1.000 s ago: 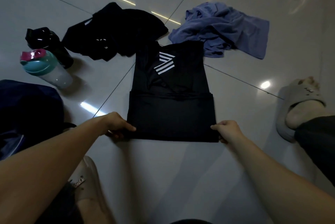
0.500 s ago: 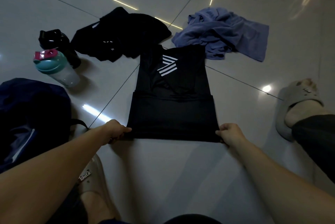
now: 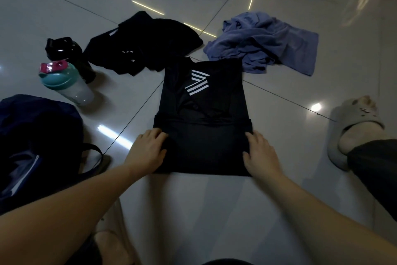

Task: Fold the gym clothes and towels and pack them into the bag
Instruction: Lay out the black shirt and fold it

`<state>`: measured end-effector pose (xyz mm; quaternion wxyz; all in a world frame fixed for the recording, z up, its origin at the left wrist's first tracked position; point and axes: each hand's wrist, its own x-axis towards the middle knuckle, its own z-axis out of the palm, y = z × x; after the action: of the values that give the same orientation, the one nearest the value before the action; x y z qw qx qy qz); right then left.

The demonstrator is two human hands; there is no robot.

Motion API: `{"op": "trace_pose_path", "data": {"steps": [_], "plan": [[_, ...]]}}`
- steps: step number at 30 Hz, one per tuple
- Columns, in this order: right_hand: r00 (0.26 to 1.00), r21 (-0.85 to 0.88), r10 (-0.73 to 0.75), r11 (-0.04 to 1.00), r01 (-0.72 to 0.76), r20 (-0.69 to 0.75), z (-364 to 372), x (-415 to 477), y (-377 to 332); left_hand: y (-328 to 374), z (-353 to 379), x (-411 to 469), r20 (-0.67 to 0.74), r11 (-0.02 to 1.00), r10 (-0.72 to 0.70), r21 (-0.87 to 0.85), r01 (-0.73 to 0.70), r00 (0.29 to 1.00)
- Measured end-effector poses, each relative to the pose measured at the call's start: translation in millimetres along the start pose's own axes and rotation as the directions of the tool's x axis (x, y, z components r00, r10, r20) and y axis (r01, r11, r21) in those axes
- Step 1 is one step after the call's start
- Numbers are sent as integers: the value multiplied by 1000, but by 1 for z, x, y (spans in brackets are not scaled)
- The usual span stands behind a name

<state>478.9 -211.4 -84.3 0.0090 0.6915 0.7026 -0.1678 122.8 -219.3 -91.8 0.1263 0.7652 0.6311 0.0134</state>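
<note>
We have the black shirt (image 3: 204, 153) flat on the tiled floor (image 3: 193, 211) in front of us, its lower part folded up and white stripes showing near the top. Our left hand (image 3: 148, 153) and right hand (image 3: 261, 155) press on the fold at either side edge, fingers laid flat, gripping nothing. A crumpled purple towel (image 3: 264, 43) touches the shirt's far right corner; a dark heap of clothes (image 3: 141, 45), perhaps shorts, lies far left. The dark blue bag (image 3: 32, 136) sits at our left, near a teal-capped bottle (image 3: 66, 86).
</note>
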Motion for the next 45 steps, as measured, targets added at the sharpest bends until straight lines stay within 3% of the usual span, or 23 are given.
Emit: {"op": "trace_pose_path", "data": {"steps": [5,11,17,19,21,24,27,30,34,36,40,45], "plan": [[971,-185,-173,962,203,165,-9,31,-23,6,0,31,77,995,25,89,-32,997],[948,-190,-75,972,139,309,-6,57,-21,-7,8,59,278,983,-65,184,13,958],[919,-186,-81,969,163,386,-13,65,-18,-3,2,63,343,966,-102,257,11,934],[925,-187,-108,965,186,365,-21,62,-19,-3,-4,58,281,962,-58,271,-22,958],[934,-213,-204,938,272,294,-25,48,-18,-4,-6,44,185,960,84,250,-130,979],[867,-231,-354,864,447,351,-22,16,-5,-6,-4,11,177,902,345,209,-378,922],[802,-280,-371,798,533,468,-17,-7,11,-9,0,-15,185,843,455,225,-489,871],[799,-361,-336,758,543,498,-15,-21,16,-14,-1,-26,231,809,450,304,-504,862],[836,-450,-272,741,498,477,-10,-34,13,-8,-10,-32,395,753,317,448,-482,862],[857,-479,-259,740,473,446,-5,-36,11,-4,-13,-34,387,738,310,478,-476,869],[878,-513,-269,728,454,396,2,-35,5,-4,-4,-30,276,802,367,389,-453,888],[903,-472,-294,777,417,313,1,-31,4,-2,-6,-23,89,961,268,40,-272,959]]}}
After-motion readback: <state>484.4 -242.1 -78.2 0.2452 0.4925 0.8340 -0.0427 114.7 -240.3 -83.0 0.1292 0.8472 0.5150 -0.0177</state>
